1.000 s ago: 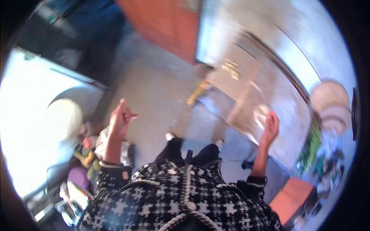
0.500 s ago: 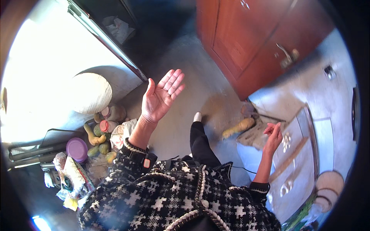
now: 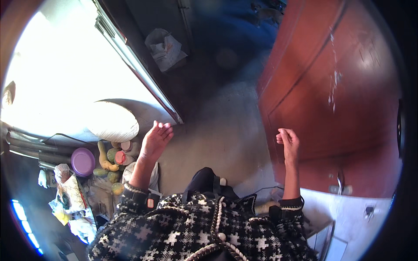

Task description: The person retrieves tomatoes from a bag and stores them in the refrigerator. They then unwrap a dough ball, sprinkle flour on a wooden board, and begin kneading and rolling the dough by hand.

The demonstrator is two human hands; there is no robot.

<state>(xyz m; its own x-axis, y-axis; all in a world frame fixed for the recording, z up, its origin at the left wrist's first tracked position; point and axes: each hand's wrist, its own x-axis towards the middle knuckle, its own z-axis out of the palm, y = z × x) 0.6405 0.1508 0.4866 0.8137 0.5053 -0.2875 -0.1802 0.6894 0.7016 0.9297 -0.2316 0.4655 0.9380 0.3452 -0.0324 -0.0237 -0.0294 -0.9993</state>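
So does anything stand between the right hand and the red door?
Nothing visible does: the right hand appears directly in front of the red door, with no object showing between them. This single view cannot settle how far apart they are.

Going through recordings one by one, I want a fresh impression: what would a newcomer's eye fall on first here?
Probably the large red-brown door, which fills much of the picture's right side. Next come the person's bare hands, held out ahead: the left hand left of centre, the right hand overlapping the door in view. At left, a round purple object stands out beside a yellow gourd.
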